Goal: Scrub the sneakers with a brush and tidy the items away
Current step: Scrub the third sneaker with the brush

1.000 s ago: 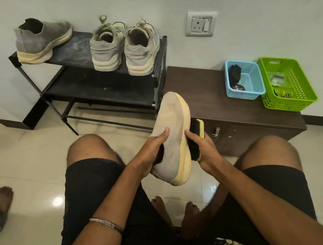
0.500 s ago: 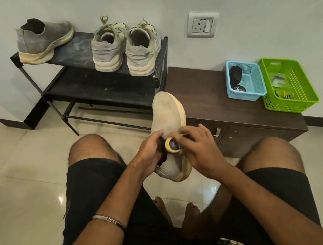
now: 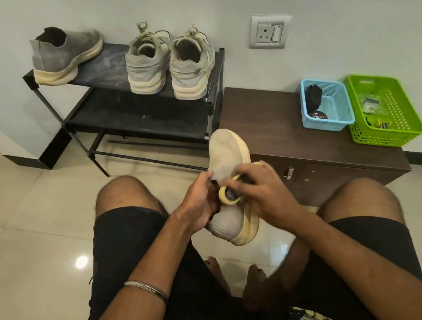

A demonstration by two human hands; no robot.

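Gripping a grey slip-on sneaker (image 3: 226, 155) with a yellowed sole, the left hand (image 3: 199, 203) curls round its collar side while the right hand (image 3: 264, 193) clamps a yellow-backed brush (image 3: 228, 194) against the shoe's upper, just above the ankle opening. The shoe hangs toe-up between the person's knees, above the tiled floor (image 3: 27, 235), clear of any surface. The two hands sit close together, nearly touching across the brush.

A thin metal bracelet (image 3: 146, 288) circles the left forearm. The person wears black shorts (image 3: 124, 239), and bare feet (image 3: 253, 274) show on the floor below.

Beyond the shoe stands a black two-tier shoe rack (image 3: 146, 114) against the wall. On its top shelf lies the matching grey slip-on sneaker (image 3: 64, 55) at the left end, on its sole, and a pair of grey lace-up sneakers (image 3: 168, 61) sits side by side at the right end, heels toward the camera.

Just right of the rack is a low dark-brown cabinet whose top serves as a worktop (image 3: 265, 116). On it rest a blue plastic basket (image 3: 332, 118) holding a dark item and, touching it on the right, a green plastic basket (image 3: 398, 134) with small things too unclear to name. A wall socket (image 3: 268, 33) is fixed above.
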